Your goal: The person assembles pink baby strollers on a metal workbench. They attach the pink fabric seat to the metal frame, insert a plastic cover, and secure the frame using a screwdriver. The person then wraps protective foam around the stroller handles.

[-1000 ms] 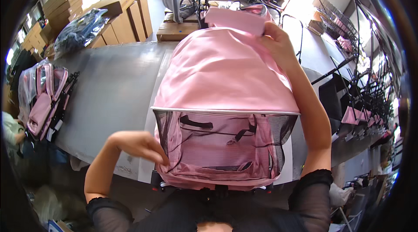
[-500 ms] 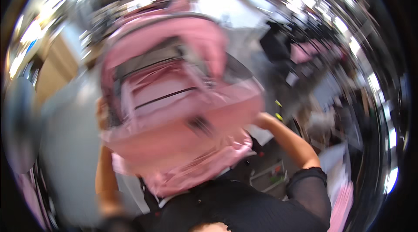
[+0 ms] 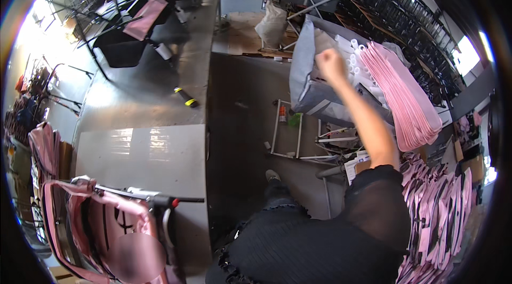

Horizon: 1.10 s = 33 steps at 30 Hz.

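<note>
No txt legible (white sheet's (image 3: 353, 170) print too sm.).

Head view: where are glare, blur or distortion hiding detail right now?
In the head view, bright light washes out the upper left; the glossy pale-grey sheet on the grey metal table mirrors bright patches; a round blur covers part of the pink fabric carrier with black straps; in the same view, the fisheye rim falls to black; the bare right hand has a readable outline.

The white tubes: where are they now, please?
In the head view, the tubes lie right of centre in the grey bin, between the right hand and the pink stack.
</note>
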Available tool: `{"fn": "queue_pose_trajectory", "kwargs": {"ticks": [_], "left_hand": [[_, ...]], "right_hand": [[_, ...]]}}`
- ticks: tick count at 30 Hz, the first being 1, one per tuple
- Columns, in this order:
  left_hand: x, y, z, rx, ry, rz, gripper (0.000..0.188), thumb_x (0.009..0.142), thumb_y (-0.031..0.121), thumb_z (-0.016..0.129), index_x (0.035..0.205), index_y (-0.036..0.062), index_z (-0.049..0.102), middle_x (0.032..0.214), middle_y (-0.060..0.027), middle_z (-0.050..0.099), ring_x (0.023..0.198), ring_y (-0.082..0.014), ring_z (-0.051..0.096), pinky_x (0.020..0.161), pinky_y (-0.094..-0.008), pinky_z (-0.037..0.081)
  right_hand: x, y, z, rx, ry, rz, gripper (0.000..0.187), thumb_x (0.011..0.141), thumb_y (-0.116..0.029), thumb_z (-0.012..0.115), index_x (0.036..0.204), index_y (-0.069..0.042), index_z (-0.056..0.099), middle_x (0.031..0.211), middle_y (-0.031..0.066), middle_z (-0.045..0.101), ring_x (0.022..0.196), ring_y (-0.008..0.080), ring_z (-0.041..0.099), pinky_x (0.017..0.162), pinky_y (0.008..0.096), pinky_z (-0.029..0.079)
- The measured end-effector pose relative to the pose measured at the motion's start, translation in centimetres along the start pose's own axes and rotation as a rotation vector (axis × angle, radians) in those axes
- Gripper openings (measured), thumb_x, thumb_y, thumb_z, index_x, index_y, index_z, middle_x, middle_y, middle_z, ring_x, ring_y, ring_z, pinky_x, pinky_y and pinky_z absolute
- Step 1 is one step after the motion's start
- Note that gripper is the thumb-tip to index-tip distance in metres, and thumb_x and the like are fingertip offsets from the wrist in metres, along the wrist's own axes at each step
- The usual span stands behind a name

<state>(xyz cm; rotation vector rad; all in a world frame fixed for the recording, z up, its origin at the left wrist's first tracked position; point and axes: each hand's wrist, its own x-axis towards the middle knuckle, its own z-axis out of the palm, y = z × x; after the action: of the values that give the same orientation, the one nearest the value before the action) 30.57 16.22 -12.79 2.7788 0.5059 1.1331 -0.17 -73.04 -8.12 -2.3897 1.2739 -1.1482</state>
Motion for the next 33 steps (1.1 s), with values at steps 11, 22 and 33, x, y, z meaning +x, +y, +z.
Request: {"fn": "queue_pose_trajectory", "kwargs": {"ticks": [11, 22, 33], "left_hand": [[-34.1, 66.5, -10.7, -1.245, -0.792, 1.180, 0.017, 0.078, 0.005, 0.063, 0.094, 0.0092, 0.067, 0.104, -0.0076, 0.065, 0.095, -0.0245, 0.061, 0.083, -0.0318, 0.048], [-55.0, 83.7, -16.6, -0.429, -0.739, 2.224, 0.012, 0.076, 0.012, 0.059, 0.081, 0.0107, 0.070, 0.084, -0.0082, 0.069, 0.082, -0.0247, 0.068, 0.068, -0.0356, 0.054], [-50.7, 84.5, -20.2, -0.937, -1.034, 1.999, 0.035, 0.083, 0.038, 0.059, 0.084, 0.0035, 0.058, 0.082, -0.0155, 0.061, 0.088, -0.0333, 0.060, 0.075, -0.0423, 0.047]], "right_hand": [[11.7, 38.4, -20.6, -0.818, -0.402, 0.374, 0.054, 0.085, -0.046, 0.052, 0.118, -0.004, 0.057, 0.114, 0.0189, 0.060, 0.109, 0.0363, 0.055, 0.092, 0.0430, 0.043], [10.3, 37.0, -21.7, -0.717, -0.321, 0.187, 0.034, 0.093, -0.032, 0.042, 0.091, -0.005, 0.062, 0.084, 0.0221, 0.062, 0.083, 0.0409, 0.059, 0.072, 0.0495, 0.044], [17.3, 32.3, -25.3, -0.971, -0.031, 0.126, 0.010, 0.085, -0.007, 0.050, 0.088, 0.001, 0.057, 0.083, 0.0219, 0.064, 0.081, 0.0393, 0.063, 0.071, 0.0470, 0.050]]}}
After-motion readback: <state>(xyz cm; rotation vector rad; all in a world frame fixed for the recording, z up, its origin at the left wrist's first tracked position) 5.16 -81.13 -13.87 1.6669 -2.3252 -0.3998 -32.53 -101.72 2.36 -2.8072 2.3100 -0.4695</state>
